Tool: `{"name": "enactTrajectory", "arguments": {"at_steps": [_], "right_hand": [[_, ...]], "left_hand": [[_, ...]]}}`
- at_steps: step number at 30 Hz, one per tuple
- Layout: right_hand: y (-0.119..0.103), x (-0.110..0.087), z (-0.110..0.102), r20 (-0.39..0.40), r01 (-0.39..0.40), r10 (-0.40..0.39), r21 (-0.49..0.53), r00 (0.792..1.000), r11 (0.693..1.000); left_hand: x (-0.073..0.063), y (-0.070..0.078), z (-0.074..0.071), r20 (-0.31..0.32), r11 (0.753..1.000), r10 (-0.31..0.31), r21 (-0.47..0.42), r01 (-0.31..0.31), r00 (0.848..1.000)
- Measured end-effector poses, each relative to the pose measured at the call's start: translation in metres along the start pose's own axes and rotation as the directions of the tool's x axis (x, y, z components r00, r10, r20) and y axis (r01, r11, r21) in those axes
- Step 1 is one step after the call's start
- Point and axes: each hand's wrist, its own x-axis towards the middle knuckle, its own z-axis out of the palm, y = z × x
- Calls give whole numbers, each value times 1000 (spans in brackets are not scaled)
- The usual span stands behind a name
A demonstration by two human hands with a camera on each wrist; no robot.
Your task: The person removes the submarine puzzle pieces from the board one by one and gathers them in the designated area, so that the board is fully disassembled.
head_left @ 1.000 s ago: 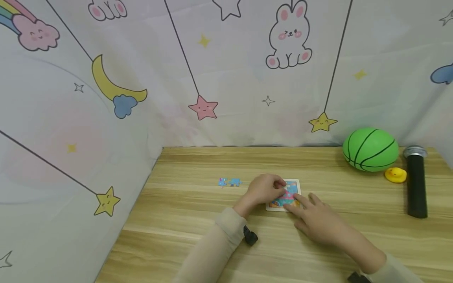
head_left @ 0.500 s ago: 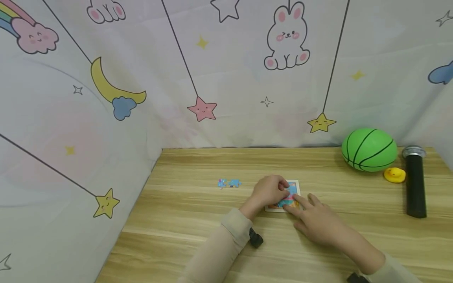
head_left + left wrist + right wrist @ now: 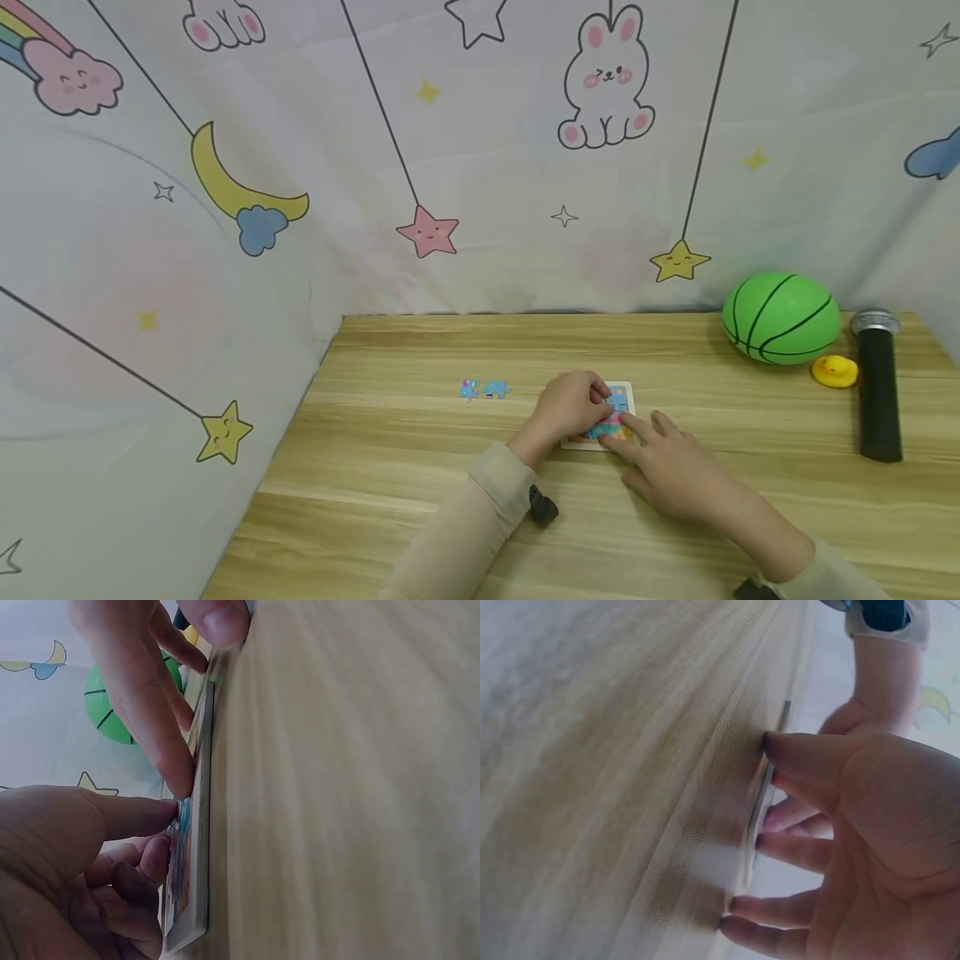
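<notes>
Head view: 2 loose blue jigsaw pieces, one (image 3: pixel 469 389) just left of the other (image 3: pixel 496 389), on the wood-grain table (image 3: pixel 405 467), left of frame centre. Next, left hand (image 3: pixel 567 407), 1 of 2: fingers curled, thumb tip on a blue piece in the left wrist view; can't tell if it's pinched. 1 jigsaw board (image 3: pixel 631 397), white border, right of frame centre and below mid-height, flat under both hands. Left hand blocks its left part, so seated pieces can't be counted. Right hand (image 3: pixel 675 471): fingers spread, fairly straight, fingertips resting on the board's right side; grips nothing. Far right: 1 green toy basketball (image 3: pixel 781 318), 1 yellow rubber duck (image 3: pixel 835 372) just below it, 1 black microphone (image 3: pixel 879 392) beside the duck, head up-frame. Printed cartoon backdrop (image 3: pixel 495 150) across the top.
</notes>
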Motion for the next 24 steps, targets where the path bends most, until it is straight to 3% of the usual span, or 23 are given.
{"name": "enactTrajectory", "arguments": {"at_steps": [24], "right_hand": [[2, -1, 1, -27, 5, -5, 4, 1000, 1000]], "left_hand": [[0, 2, 1, -8, 1000, 16, 15, -16, 1000]]}}
